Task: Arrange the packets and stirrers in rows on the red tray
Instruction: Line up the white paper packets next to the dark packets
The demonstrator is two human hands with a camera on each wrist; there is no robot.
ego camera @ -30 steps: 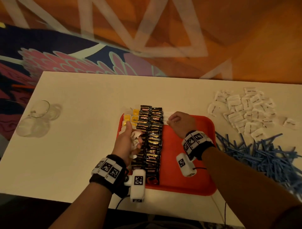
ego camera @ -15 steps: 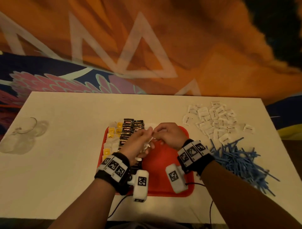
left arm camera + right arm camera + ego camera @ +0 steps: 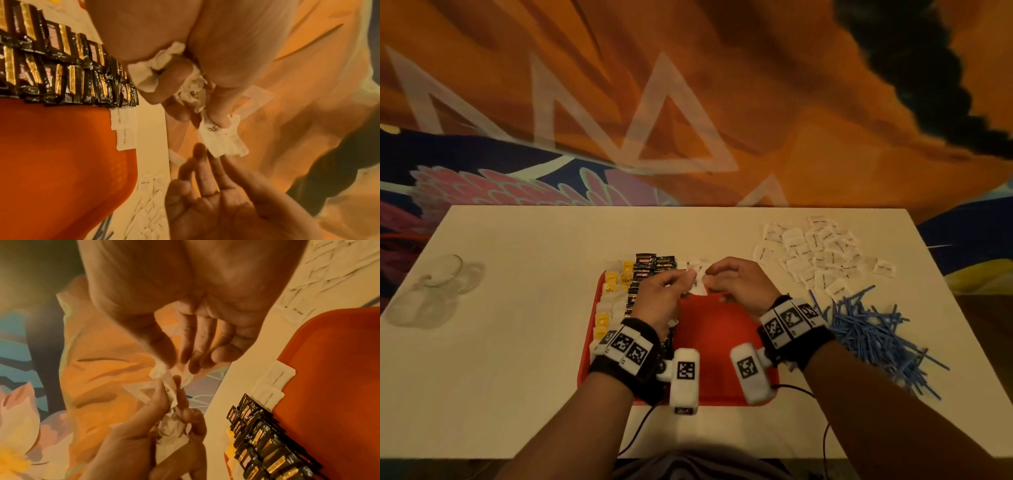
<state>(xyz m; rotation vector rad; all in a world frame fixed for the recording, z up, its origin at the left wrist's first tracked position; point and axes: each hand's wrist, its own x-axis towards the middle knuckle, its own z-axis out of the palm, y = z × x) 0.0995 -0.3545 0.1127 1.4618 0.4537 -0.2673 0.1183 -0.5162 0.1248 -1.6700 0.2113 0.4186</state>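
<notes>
The red tray carries a column of yellow and white tea packets and two rows of black packets. Two white sugar packets lie at its far edge. Above the tray, my left hand grips a crumpled bunch of white packets in its palm. Its thumb and forefinger pinch one white sugar packet out of the bunch. From the other side, my right hand closes thumb and fingertips on that packet's free edge.
A loose pile of white sugar packets lies on the white table at the far right. A heap of blue stirrers sits nearer, beside the tray. Clear glass cups stand at the left edge. The tray's right half is bare.
The right hand left the tray's far edge and came to the left hand, which rose and moved right. Both now meet on one packet above the tray.
</notes>
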